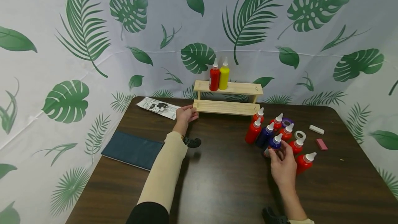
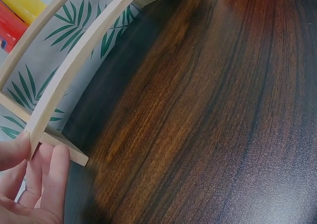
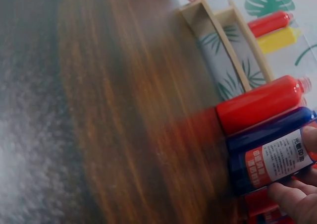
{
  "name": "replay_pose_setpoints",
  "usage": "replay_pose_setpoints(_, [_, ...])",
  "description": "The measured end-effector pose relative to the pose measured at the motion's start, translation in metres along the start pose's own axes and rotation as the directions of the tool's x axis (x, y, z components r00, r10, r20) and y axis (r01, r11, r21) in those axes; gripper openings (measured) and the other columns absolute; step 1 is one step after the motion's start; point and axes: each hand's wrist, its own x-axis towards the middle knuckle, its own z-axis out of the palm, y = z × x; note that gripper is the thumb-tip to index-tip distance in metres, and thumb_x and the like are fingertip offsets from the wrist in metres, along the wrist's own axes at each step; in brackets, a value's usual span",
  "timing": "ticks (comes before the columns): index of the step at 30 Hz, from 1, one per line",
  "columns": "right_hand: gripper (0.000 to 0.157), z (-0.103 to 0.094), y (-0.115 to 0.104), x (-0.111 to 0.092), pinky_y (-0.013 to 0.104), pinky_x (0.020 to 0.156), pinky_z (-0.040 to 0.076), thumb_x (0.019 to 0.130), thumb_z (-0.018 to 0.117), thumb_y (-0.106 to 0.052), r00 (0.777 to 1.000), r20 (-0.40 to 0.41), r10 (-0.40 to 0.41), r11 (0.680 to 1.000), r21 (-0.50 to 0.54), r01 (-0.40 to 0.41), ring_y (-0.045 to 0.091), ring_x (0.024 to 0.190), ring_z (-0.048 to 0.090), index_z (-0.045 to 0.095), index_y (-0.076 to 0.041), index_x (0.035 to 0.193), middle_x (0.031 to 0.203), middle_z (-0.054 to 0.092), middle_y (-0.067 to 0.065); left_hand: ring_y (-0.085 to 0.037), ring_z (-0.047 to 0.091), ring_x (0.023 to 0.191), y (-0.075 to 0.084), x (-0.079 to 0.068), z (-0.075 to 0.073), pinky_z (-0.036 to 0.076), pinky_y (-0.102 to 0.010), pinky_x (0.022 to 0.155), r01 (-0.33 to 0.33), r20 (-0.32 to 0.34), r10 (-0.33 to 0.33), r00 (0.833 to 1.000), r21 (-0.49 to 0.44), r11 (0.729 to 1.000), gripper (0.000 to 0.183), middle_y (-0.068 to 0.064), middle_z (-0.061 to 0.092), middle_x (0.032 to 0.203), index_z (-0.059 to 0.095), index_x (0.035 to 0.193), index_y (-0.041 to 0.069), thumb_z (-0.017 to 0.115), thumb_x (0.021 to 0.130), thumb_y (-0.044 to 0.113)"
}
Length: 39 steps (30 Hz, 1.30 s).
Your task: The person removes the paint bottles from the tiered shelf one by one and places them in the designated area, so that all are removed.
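My left hand pinches the left end of the lower plank of a two-tier wooden rack; in the left wrist view thumb and fingers meet around that end. A red bottle and a yellow bottle with white nozzle caps stand on the upper tier. On the right, my right hand holds a blue bottle by its upper part. Its printed label shows in the right wrist view. Another blue bottle and several red bottles stand close around it.
Behind the bottles lie a purple tape roll and a white tape roll. A white block and a pink block lie further right. To the left are a printed packet and a dark blue folder.
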Motion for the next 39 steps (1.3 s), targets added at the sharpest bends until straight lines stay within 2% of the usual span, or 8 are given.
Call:
replay_pose_setpoints(10, [0.052,-0.003,0.000,-0.001,0.049,0.096,0.046,0.093,0.063,-0.015,0.999,0.015,0.029,1.000,0.012,-0.029,0.031,0.124,0.051,0.042,-0.007,0.139,0.138,0.051,0.016,-0.015,0.067,0.064,-0.005,0.005,0.000,0.060,-0.029,0.060,-0.013,0.003,0.013,1.000,-0.009,1.000,0.029,-0.015,0.070,0.086,0.067,0.114,0.000,0.067,0.085,-0.001])
replay_pose_setpoints(18, [0.061,-0.013,-0.014,-0.001,0.048,0.098,0.045,0.092,0.065,-0.019,0.994,0.084,0.067,0.997,0.026,-0.069,0.032,0.128,0.048,0.037,-0.012,0.145,0.143,0.046,0.017,-0.015,0.067,0.065,-0.004,0.004,-0.001,0.060,-0.028,0.061,-0.008,0.009,0.008,1.000,-0.003,1.000,0.030,-0.014,0.069,0.087,0.066,0.115,0.001,0.067,0.085,0.000])
replay_pose_setpoints(23, [0.059,-0.027,-0.041,-0.001,0.043,0.100,0.044,0.091,0.065,-0.016,0.999,0.049,0.014,0.999,0.039,-0.016,0.028,0.128,0.048,0.039,-0.013,0.145,0.141,0.049,0.012,-0.017,0.067,0.068,-0.003,0.004,-0.002,0.060,-0.028,0.060,-0.011,0.019,0.011,1.000,-0.009,1.000,0.030,-0.014,0.069,0.085,0.066,0.115,0.000,0.067,0.085,0.000])
replay_pose_setpoints(28, [0.055,-0.036,-0.075,0.007,0.032,0.101,0.045,0.091,0.065,-0.014,0.991,-0.043,-0.123,0.992,0.038,0.125,0.021,0.127,0.050,0.044,-0.018,0.142,0.138,0.053,0.006,-0.018,0.068,0.069,-0.003,0.003,0.000,0.060,-0.028,0.061,-0.009,0.014,0.009,1.000,0.000,1.000,0.029,-0.012,0.068,0.082,0.066,0.114,0.001,0.067,0.085,0.000])
replay_pose_setpoints(31, [0.054,-0.036,-0.100,0.017,0.028,0.100,0.045,0.091,0.065,-0.016,0.977,-0.049,-0.208,0.976,0.060,0.211,0.017,0.126,0.050,0.046,-0.023,0.140,0.137,0.053,0.003,-0.020,0.069,0.073,-0.003,0.004,0.000,0.060,-0.028,0.062,-0.005,0.011,0.005,1.000,0.003,1.000,0.029,-0.013,0.070,0.085,0.067,0.114,0.001,0.067,0.085,0.000])
replay_pose_setpoints(34, [0.053,-0.028,-0.127,0.030,0.032,0.101,0.046,0.091,0.065,-0.018,0.963,0.013,-0.268,0.959,0.103,0.266,0.017,0.126,0.050,0.046,-0.022,0.140,0.138,0.052,0.002,-0.021,0.069,0.076,-0.004,0.005,0.000,0.060,-0.029,0.062,-0.001,0.009,0.001,1.000,0.006,1.000,0.029,-0.015,0.070,0.089,0.067,0.114,0.001,0.068,0.085,0.001])
replay_pose_setpoints(37, [0.054,-0.008,-0.149,0.049,0.041,0.102,0.045,0.093,0.064,-0.024,0.940,0.149,-0.306,0.949,0.131,0.288,0.021,0.127,0.050,0.043,-0.020,0.142,0.141,0.050,0.003,-0.019,0.069,0.073,-0.004,0.006,0.000,0.060,-0.028,0.062,-0.002,0.004,0.002,1.000,0.008,1.000,0.029,-0.014,0.070,0.088,0.067,0.114,0.002,0.068,0.085,0.002])
replay_pose_setpoints(39, [0.055,0.010,-0.160,0.065,0.046,0.102,0.045,0.093,0.063,-0.028,0.916,0.244,-0.318,0.947,0.135,0.293,0.025,0.127,0.049,0.041,-0.017,0.143,0.142,0.048,0.007,-0.017,0.069,0.070,-0.005,0.006,0.001,0.060,-0.028,0.062,-0.004,0.001,0.004,1.000,0.012,1.000,0.029,-0.014,0.070,0.087,0.067,0.114,0.003,0.068,0.086,0.002])
